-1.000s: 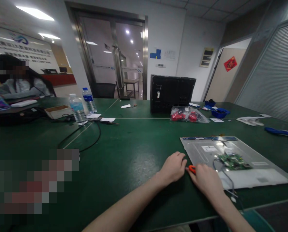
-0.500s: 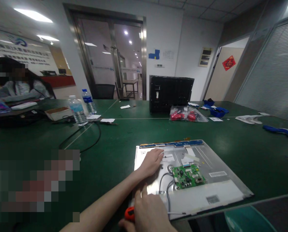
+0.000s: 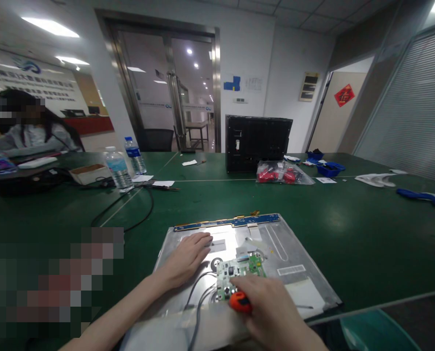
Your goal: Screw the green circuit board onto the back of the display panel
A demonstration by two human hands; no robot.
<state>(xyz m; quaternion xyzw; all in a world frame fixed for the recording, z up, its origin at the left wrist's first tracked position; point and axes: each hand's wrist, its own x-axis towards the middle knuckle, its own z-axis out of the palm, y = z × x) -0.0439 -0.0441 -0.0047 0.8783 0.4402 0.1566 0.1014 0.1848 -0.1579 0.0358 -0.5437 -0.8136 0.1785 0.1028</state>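
Note:
A silver display panel (image 3: 293, 243) lies back-side up on the green table (image 3: 210, 204) in front of me. A small green circuit board (image 3: 239, 269) with grey cables (image 3: 198, 297) sits on its near middle. My left hand (image 3: 186, 258) lies flat on the panel's left part, fingers stretched out. My right hand (image 3: 272, 312) is closed around an orange-handled tool (image 3: 239, 302), which I take for a screwdriver. The tool's tip is at the near edge of the circuit board.
A black monitor housing (image 3: 259, 142) stands upright at the back, with a plastic bag of red parts (image 3: 281, 174) before it. Two water bottles (image 3: 119, 168), a black cable (image 3: 137, 214) and a cardboard box (image 3: 87, 173) are at left. A person (image 3: 30, 126) sits far left. Blue items (image 3: 420, 196) lie right.
The panel has slid left and turned towards me. My left hand moved onto it and stays flat; my right hand brought the orange tool up to the circuit board.

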